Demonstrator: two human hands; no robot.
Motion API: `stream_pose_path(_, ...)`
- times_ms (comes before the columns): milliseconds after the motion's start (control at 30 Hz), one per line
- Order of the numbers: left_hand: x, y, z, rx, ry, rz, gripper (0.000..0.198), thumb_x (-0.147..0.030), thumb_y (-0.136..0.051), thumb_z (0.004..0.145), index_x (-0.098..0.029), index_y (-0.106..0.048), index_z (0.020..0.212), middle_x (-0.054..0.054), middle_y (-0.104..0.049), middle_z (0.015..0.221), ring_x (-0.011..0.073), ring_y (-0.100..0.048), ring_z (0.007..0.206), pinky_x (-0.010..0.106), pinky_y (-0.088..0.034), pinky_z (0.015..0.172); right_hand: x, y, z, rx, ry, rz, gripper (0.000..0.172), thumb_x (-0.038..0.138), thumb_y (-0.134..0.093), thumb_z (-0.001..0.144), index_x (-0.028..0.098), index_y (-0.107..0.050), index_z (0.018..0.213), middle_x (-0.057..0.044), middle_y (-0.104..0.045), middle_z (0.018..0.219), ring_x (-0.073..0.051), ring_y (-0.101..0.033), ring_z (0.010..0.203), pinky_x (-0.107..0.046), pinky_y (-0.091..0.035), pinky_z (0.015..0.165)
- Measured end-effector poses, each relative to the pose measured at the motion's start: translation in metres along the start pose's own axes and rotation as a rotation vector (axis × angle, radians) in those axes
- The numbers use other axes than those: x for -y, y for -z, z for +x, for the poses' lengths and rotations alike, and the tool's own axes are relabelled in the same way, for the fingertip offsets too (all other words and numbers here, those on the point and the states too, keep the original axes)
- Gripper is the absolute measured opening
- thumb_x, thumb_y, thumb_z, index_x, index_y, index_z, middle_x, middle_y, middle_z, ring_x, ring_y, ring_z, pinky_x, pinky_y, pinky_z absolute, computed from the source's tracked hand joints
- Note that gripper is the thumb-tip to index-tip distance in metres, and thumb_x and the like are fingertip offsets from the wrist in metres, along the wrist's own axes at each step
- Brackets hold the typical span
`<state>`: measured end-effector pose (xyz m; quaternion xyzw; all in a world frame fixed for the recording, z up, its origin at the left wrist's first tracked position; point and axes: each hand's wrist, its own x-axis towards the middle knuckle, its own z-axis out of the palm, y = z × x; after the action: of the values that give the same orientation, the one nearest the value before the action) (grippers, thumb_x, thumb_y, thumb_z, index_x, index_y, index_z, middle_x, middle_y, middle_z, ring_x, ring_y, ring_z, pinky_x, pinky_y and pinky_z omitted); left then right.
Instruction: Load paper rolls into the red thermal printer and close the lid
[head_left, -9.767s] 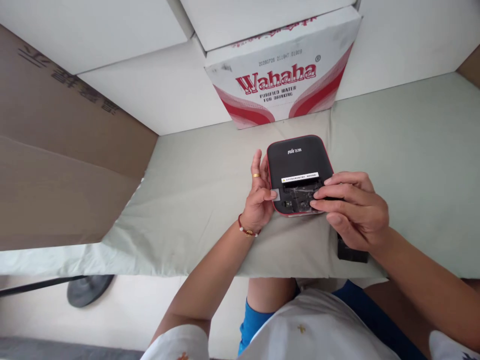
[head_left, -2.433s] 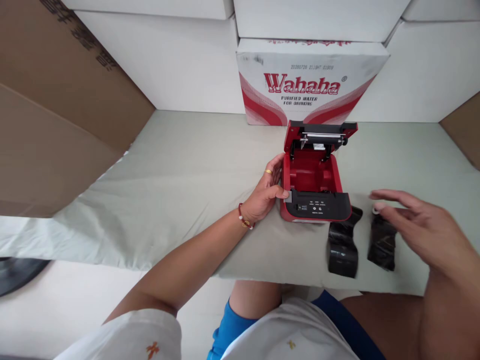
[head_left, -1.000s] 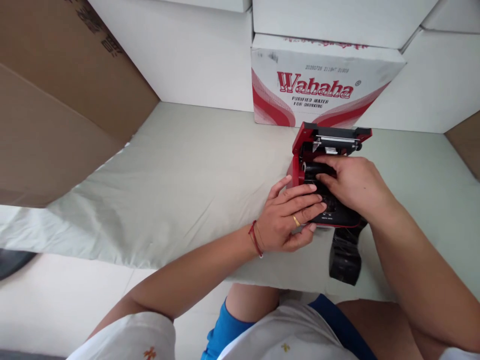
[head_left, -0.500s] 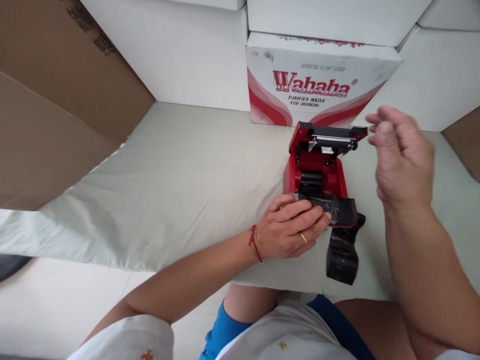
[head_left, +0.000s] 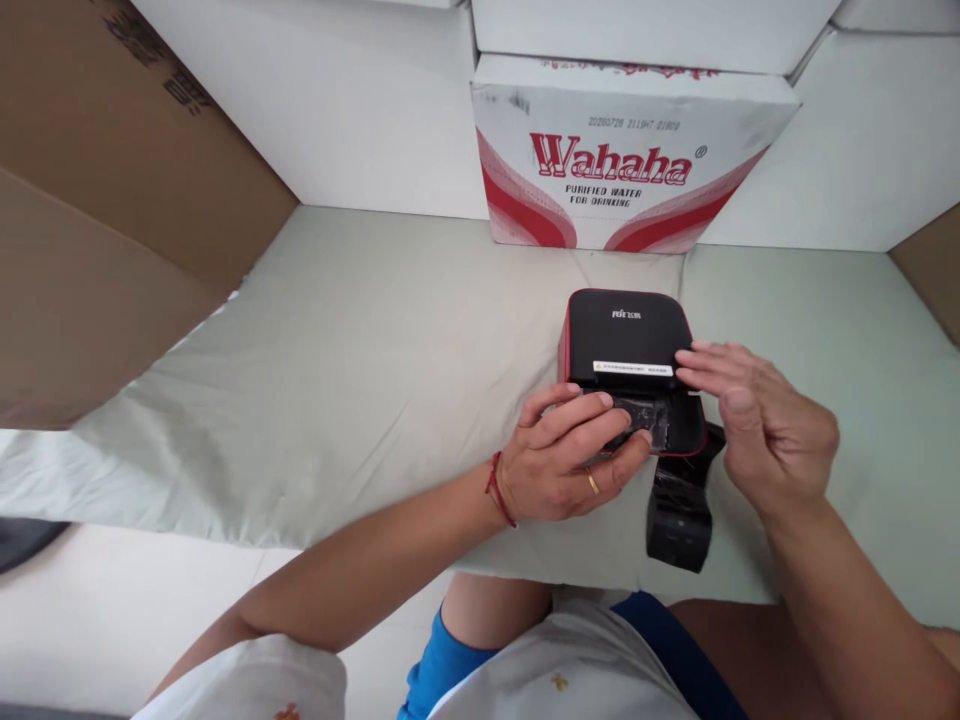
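Green cloth [head_left: 390,350] lay beneath the printer [head_left: 630,338]; the left hand [head_left: 571,455] rested, unclenched, over its film [head_left: 658,414]; the right hand [head_left: 772,430], straight-fingered, touched its top.

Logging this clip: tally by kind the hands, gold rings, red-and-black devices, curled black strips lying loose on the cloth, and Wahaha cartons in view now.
Hands: 2 (left hand, right hand)
Gold ring: 1
Red-and-black device: 1
Loose curled black strip: 1
Wahaha carton: 1
Total: 6
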<state>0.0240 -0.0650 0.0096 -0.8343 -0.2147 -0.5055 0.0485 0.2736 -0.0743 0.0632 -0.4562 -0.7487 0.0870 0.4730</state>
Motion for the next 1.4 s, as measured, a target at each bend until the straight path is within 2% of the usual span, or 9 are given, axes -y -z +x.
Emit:
stream_pose_path(133,0.001,-0.001,-0.004,0.032,0.036,-0.051,0.047,-0.029,-0.074,0.094,-0.040,-0.070,0.139,0.000,-0.079,0.125,0.0232,-0.069,0.130,0.044,-0.047,0.126,-0.005,-0.007,-0.013,-0.040,-0.008,0.028,0.032,0.026,-0.056,0.111,0.031,-0.085,0.125,-0.005,-0.086,0.129,-0.032,-0.079,0.128,-0.063,-0.060,0.116)
stream_pose_path(267,0.007,-0.002,-0.001,-0.104,0.079,-0.052,0.055,-0.030,-0.066,0.097,-0.036,-0.062,0.152,0.004,-0.079,0.126,0.0255,-0.071,0.130,0.049,-0.051,0.123,-0.003,-0.011,-0.012,-0.061,-0.021,0.035,0.032,0.026,-0.056,0.111,0.031,-0.086,0.120,-0.005,-0.087,0.123,-0.031,-0.081,0.125,-0.062,-0.063,0.114)
stream_pose_path(467,0.024,0.002,-0.002,-0.093,0.331,-0.245,0.060,-0.045,-0.048,0.110,-0.029,-0.044,0.168,0.009,-0.081,0.135,0.0277,-0.073,0.137,0.054,-0.037,0.132,-0.002,-0.013,-0.015,-0.086,-0.041,0.029,0.032,0.023,-0.056,0.111,0.032,-0.085,0.122,-0.004,-0.087,0.124,-0.031,-0.080,0.127,-0.063,-0.061,0.116)
stream_pose_path(767,0.031,0.006,0.009,-0.091,0.385,-0.354,0.046,-0.040,-0.051,0.109,-0.027,-0.061,0.152,0.006,-0.087,0.115,0.0258,-0.077,0.101,0.049,-0.049,0.102,0.001,-0.012,-0.013,-0.074,-0.016,0.015,0.033,0.021,-0.055,0.111,0.033,-0.084,0.121,-0.004,-0.087,0.120,-0.031,-0.080,0.123,-0.060,-0.062,0.109)
stream_pose_path(833,0.032,0.004,0.008,-0.100,0.393,-0.392,0.047,-0.035,-0.057,0.106,-0.028,-0.059,0.152,0.006,-0.086,0.114,0.0260,-0.075,0.102,0.047,-0.050,0.098,0.003,-0.012,-0.013,-0.057,-0.012,0.030,0.035,0.027,-0.054,0.112,0.032,-0.080,0.135,-0.007,-0.086,0.124,-0.031,-0.078,0.126,-0.060,-0.059,0.113)
stream_pose_path(967,0.038,-0.006,-0.001,-0.146,0.467,-0.587,0.055,-0.033,-0.068,0.100,-0.032,-0.055,0.154,0.004,-0.079,0.119,0.0258,-0.071,0.117,0.047,-0.050,0.109,0.010,-0.013,-0.016,0.085,0.073,0.067,0.058,0.048,-0.047,0.116,0.026,-0.051,0.170,-0.012,-0.081,0.137,-0.033,-0.068,0.140,-0.064,-0.043,0.128)
stream_pose_path(1033,0.042,-0.011,-0.006,-0.180,0.550,-0.707,0.064,-0.041,-0.075,0.096,-0.036,-0.053,0.156,0.004,-0.072,0.137,0.0277,-0.065,0.136,0.049,-0.043,0.124,0.013,-0.013,-0.017,0.131,0.179,0.054,0.052,0.050,-0.042,0.117,0.026,-0.065,0.157,-0.010,-0.083,0.129,-0.033,-0.066,0.141,-0.062,-0.042,0.129)
stream_pose_path(1200,0.048,-0.016,-0.007,-0.081,0.863,-1.064,0.108,-0.052,-0.090,0.077,-0.049,-0.034,0.169,-0.003,-0.032,0.185,0.0355,-0.016,0.177,0.056,-0.015,0.144,0.016,-0.010,-0.019,0.053,0.294,-0.005,0.043,0.042,-0.042,0.117,0.027,-0.082,0.122,-0.007,-0.087,0.108,-0.031,-0.070,0.121,-0.058,-0.054,0.114)
stream_pose_path(1400,0.039,-0.013,0.002,-0.020,1.020,-1.329,0.115,-0.041,-0.085,0.077,-0.052,-0.022,0.174,-0.007,-0.023,0.189,0.0344,-0.013,0.179,0.058,-0.014,0.146,0.019,-0.006,-0.020,0.061,0.320,-0.056,0.037,0.035,-0.046,0.115,0.023,-0.081,0.120,-0.008,-0.088,0.107,-0.030,-0.069,0.113,-0.054,-0.058,0.106)
